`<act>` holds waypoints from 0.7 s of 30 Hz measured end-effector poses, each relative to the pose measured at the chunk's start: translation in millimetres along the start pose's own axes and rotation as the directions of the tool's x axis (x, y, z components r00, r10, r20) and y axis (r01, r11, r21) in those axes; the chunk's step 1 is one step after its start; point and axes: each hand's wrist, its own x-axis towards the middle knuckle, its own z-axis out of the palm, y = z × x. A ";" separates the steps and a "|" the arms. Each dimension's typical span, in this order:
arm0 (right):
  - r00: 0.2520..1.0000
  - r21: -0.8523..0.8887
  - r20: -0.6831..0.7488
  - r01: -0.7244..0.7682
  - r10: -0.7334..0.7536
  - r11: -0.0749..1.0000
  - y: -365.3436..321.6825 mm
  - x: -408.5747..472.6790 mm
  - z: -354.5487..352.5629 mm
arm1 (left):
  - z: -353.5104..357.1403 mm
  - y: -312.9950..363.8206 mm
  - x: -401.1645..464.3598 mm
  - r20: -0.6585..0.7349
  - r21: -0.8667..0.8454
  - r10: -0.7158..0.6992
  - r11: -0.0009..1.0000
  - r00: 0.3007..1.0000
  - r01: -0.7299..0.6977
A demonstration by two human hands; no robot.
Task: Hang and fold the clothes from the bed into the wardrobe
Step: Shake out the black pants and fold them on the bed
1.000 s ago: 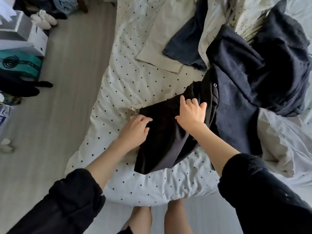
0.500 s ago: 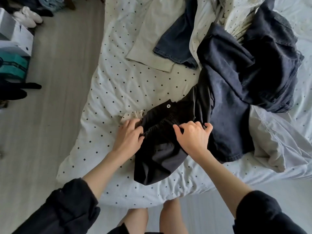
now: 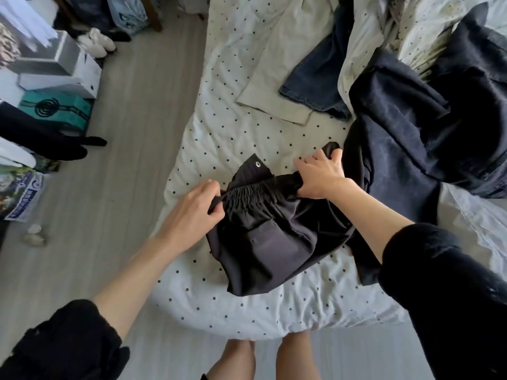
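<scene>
Standing along the far left on the pale floor (image 3: 131, 138), a stack of cardboard boxes shows a white box (image 3: 70, 71) above a teal box (image 3: 59, 111); what they hold cannot be seen, as they look closed. A pair of white shoes (image 3: 97, 45) sits just beyond them. Further right, the left hand (image 3: 192, 212) pinches one end of the gathered elastic waistband of the black garment (image 3: 274, 242), thumb and fingers curled onto the cloth. That garment lies bunched on the near edge of the dotted bed (image 3: 233, 127), a snap tab sticking up above the waistband and a patch pocket facing up. The right hand (image 3: 321, 174) grips the waistband's other end in a closed fist. Beyond it lie a beige garment (image 3: 285, 78), blue jeans (image 3: 321, 78), and, at far right, a heap of dark clothes (image 3: 425, 119) touching the black garment's side.
</scene>
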 end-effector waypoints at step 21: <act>0.960 0.579 0.064 -0.257 0.271 0.774 -6.3 11.4 6.4 | 33.1 -63.0 -42.2 0.138 0.124 -0.468 0.882 0.873 0.454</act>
